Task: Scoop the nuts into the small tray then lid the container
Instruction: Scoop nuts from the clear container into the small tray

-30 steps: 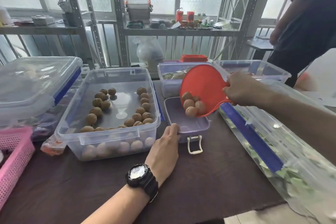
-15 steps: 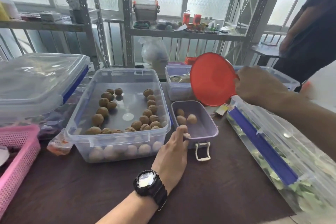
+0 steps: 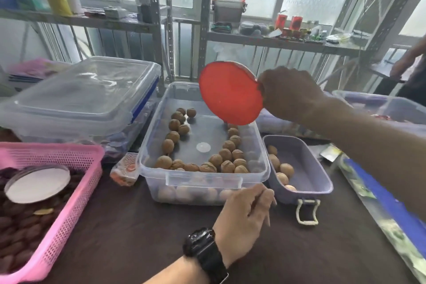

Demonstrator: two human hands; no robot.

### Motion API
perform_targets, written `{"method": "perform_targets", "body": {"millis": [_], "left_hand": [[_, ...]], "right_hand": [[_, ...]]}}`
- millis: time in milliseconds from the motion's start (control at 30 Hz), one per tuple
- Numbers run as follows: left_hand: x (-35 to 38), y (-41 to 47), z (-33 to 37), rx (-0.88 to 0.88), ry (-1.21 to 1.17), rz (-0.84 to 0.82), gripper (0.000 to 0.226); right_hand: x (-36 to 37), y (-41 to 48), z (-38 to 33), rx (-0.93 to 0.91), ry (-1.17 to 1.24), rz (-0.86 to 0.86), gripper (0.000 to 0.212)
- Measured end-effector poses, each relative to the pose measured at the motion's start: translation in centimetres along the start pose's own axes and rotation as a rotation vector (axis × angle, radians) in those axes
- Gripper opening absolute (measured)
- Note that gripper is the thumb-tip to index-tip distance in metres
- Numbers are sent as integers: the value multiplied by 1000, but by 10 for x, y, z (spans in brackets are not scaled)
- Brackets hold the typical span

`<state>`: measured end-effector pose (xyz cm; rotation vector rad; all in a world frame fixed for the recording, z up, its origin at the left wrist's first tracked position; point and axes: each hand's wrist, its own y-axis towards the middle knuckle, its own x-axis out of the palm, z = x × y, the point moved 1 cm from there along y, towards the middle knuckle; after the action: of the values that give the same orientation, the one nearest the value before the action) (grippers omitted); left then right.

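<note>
A clear plastic container (image 3: 204,183) in the middle of the table holds several walnuts (image 3: 224,154) along its left, front and right sides. To its right stands the small lilac tray (image 3: 306,163) with several walnuts (image 3: 280,168) in its left half. My right hand (image 3: 288,92) grips a round red scoop (image 3: 229,93), tilted on edge above the container's back right corner. My left hand (image 3: 245,217), with a black watch on its wrist, rests on the table at the container's front right corner, fingers loosely apart, beside the tray.
A lidded clear box (image 3: 76,99) stands at the left. A pink basket (image 3: 49,205) of dark fruit with a round lid sits front left. A long clear box with blue trim (image 3: 378,205) runs along the right. A metal shelf rack (image 3: 202,30) stands behind; another person (image 3: 408,71) at the far right.
The scoop tipped its walnuts into the small tray, then my right hand swung it up and left over the container. My left hand let go of the tray's near edge.
</note>
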<state>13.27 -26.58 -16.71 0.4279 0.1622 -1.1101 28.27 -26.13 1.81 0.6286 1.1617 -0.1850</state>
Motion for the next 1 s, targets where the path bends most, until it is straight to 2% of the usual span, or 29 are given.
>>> {"method": "perform_targets", "body": {"millis": [67, 167, 300, 400, 533, 733, 833, 1000], "left_hand": [[1, -1, 2, -21, -104, -14, 35], [0, -1, 0, -108, -318, -14, 51], [3, 0, -4, -141, -486, -17, 67], [6, 1, -6, -153, -557, -35, 71], [9, 2, -8, -137, -565, -43, 77], [13, 3, -10, -113, -574, -27, 81], [12, 3, -11, -98, -543, -26, 80], [10, 2, -8, -79, -477, -6, 80]], "right_hand": [[7, 6, -16, -106, -141, -2, 11], [16, 9, -31, -276, -314, -53, 22], [19, 14, -37, -368, -337, -217, 22], [16, 29, -22, -273, -171, -368, 15], [44, 39, -6, -137, 248, -676, 38], [54, 33, -11, 3, 452, -790, 35], [55, 31, -14, 103, 573, -799, 21], [61, 22, -3, 280, 821, -940, 34]]}}
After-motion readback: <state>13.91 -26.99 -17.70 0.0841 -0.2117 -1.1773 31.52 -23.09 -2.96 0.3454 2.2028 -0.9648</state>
